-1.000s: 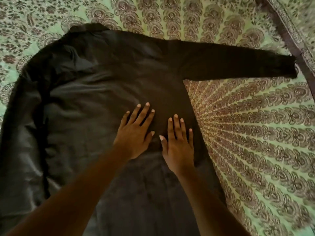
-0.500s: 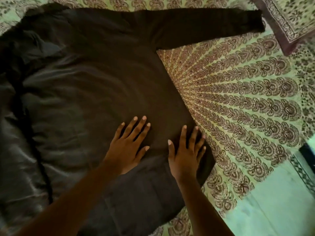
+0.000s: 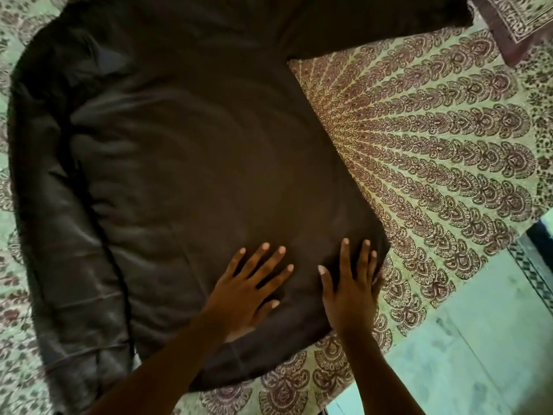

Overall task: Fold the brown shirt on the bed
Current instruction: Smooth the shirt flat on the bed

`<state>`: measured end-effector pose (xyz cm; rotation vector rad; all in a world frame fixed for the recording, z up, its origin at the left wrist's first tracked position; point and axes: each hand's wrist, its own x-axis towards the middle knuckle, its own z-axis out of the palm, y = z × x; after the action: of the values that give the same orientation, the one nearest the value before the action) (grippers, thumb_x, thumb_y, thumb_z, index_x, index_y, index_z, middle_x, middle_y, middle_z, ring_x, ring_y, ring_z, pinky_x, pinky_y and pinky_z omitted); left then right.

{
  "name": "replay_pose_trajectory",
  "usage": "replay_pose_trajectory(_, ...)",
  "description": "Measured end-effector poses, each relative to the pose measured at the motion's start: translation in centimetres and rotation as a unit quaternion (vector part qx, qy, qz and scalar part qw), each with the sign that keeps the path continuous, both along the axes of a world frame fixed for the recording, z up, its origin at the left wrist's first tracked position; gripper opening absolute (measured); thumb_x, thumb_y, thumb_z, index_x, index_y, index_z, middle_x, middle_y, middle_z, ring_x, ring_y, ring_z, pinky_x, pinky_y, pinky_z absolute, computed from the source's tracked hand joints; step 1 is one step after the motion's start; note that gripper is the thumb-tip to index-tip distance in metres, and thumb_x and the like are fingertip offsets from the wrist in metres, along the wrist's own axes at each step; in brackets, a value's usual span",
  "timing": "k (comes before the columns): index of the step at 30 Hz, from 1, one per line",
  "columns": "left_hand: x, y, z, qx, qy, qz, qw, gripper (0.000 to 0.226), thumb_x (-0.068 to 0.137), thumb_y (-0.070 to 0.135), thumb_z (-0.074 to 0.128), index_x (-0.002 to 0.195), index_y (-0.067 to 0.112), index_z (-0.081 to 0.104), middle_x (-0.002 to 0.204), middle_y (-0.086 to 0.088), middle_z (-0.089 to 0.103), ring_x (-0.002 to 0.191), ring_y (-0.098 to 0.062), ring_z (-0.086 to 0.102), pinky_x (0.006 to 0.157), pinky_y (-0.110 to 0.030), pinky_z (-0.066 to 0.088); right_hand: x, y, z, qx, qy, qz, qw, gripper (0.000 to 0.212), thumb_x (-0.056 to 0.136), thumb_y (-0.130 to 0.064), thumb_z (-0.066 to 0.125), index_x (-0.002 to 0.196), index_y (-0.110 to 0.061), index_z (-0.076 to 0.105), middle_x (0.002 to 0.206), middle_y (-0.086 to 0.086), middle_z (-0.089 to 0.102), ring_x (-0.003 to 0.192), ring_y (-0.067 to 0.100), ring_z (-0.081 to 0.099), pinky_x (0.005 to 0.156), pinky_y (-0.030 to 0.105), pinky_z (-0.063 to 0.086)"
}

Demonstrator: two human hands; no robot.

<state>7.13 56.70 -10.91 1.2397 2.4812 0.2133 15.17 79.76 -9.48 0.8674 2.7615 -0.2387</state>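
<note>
The dark brown shirt (image 3: 191, 163) lies spread flat on the bed, its collar end at the top of the view. One long sleeve (image 3: 374, 22) stretches out to the upper right. The other side is folded in along the left, showing a shinier strip (image 3: 68, 241). My left hand (image 3: 248, 289) presses flat on the cloth near the hem, fingers spread. To its right, my right hand (image 3: 350, 292) lies flat close to the shirt's lower right corner, fingers apart. Neither hand grips any cloth.
A patterned green and maroon bedsheet (image 3: 434, 151) covers the bed. A patterned pillow (image 3: 520, 22) sits at the top right corner. The bed's edge runs diagonally at the lower right, with pale green floor (image 3: 466, 354) beyond it.
Both hands have slid down the shirt's body from its middle to near the hem. The right hand has moved out toward the lower right corner. The view has shifted down with them.
</note>
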Motion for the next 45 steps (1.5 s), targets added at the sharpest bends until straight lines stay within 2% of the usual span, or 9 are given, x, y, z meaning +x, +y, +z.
replay_pose_trajectory(4,1.3,-1.8,0.1,0.024,-0.003,-0.076,0.997,0.067,0.103,0.055,0.038,0.162,0.031,0.015,0.171,0.002,0.006,0.158,-0.028,0.01,0.121,-0.053,0.026,-1.1,-2.4,1.4,-0.006,0.025,0.066,0.997,0.062,0.104,-0.052,0.038,0.161,-0.039,0.017,0.172,0.006,0.0,0.158,0.033,-0.001,0.123,0.059,0.012)
replay_pose_trajectory(8,0.9,-4.6,0.9,0.004,-0.009,-0.016,1.0,0.07,0.103,0.053,0.039,0.163,0.025,0.014,0.171,0.0,0.005,0.158,-0.026,0.007,0.122,-0.052,0.025,-1.3,-4.3,0.9,-0.052,0.01,0.181,0.982,0.06,0.105,-0.056,0.039,0.159,-0.047,0.014,0.172,0.001,-0.003,0.158,0.029,-0.002,0.124,0.053,0.013)
replay_pose_trajectory(16,4.6,-11.3,1.3,-0.011,-0.015,-0.063,0.998,0.072,0.1,0.059,0.041,0.162,0.033,0.014,0.172,0.001,0.005,0.158,-0.025,0.007,0.123,-0.052,0.02,3.1,-4.8,0.7,-0.038,0.014,0.02,0.999,0.069,0.102,-0.059,0.034,0.162,-0.032,0.016,0.171,0.011,0.003,0.157,0.035,0.004,0.121,0.062,0.022)
replay_pose_trajectory(20,4.4,-13.5,1.7,-0.033,-0.014,0.014,0.999,0.073,0.098,0.062,0.04,0.161,0.034,0.017,0.171,0.0,0.007,0.158,-0.027,0.008,0.122,-0.057,0.021,-1.4,-7.9,1.1,-0.035,0.014,0.16,0.986,0.066,0.104,-0.058,0.038,0.162,-0.038,0.014,0.171,0.01,-0.001,0.158,0.033,-0.001,0.123,0.056,0.009)
replay_pose_trajectory(25,4.2,-14.9,1.9,-0.027,-0.032,-0.001,0.999,0.086,0.095,0.07,0.04,0.163,0.024,0.014,0.171,0.003,0.006,0.158,-0.025,0.006,0.123,-0.053,0.022,-0.1,-11.7,0.9,-0.073,-0.046,0.27,0.959,0.06,0.106,-0.054,0.034,0.16,-0.047,0.008,0.171,0.009,-0.011,0.158,0.031,-0.009,0.125,0.057,0.013)
replay_pose_trajectory(30,2.4,-15.8,3.0,-0.008,0.02,0.124,0.992,0.076,0.1,0.057,0.041,0.161,0.015,0.023,0.171,-0.001,0.011,0.158,-0.023,0.011,0.123,-0.049,0.025,0.7,-13.6,2.5,-0.093,-0.057,0.334,0.936,0.067,0.104,-0.056,0.04,0.161,-0.044,0.007,0.171,0.009,-0.009,0.158,0.031,-0.005,0.125,0.056,0.017)
replay_pose_trajectory(36,-4.8,-18.8,3.0,-0.01,0.069,0.273,0.959,0.064,0.103,0.04,0.044,0.157,0.009,0.032,0.169,-0.007,0.02,0.157,-0.022,0.014,0.125,-0.045,0.021,-11.8,-19.3,1.8,-0.099,0.022,0.321,0.942,0.067,0.104,-0.056,0.037,0.162,-0.038,0.008,0.17,0.01,-0.015,0.157,0.034,-0.012,0.125,0.055,0.009)
replay_pose_trajectory(40,-7.1,-20.9,1.7,-0.024,0.051,0.329,0.943,0.063,0.1,0.042,0.044,0.156,0.012,0.037,0.167,-0.004,0.026,0.155,-0.021,0.022,0.123,-0.048,0.023,-17.6,-22.7,-0.2,-0.073,0.009,0.33,0.941,0.065,0.104,-0.056,0.033,0.162,-0.037,0.01,0.17,0.014,-0.011,0.157,0.038,-0.009,0.122,0.06,0.006)
replay_pose_trajectory(45,-6.8,-21.2,1.3,0.004,0.064,0.392,0.918,0.061,0.096,0.035,0.05,0.151,0.011,0.045,0.165,-0.006,0.032,0.152,-0.023,0.029,0.12,-0.049,0.029,-16.3,-24.3,-2.1,-0.039,-0.01,0.517,0.855,0.068,0.104,-0.051,0.032,0.162,-0.019,0.016,0.171,0.013,-0.001,0.158,0.033,0.0,0.121,0.063,0.018)
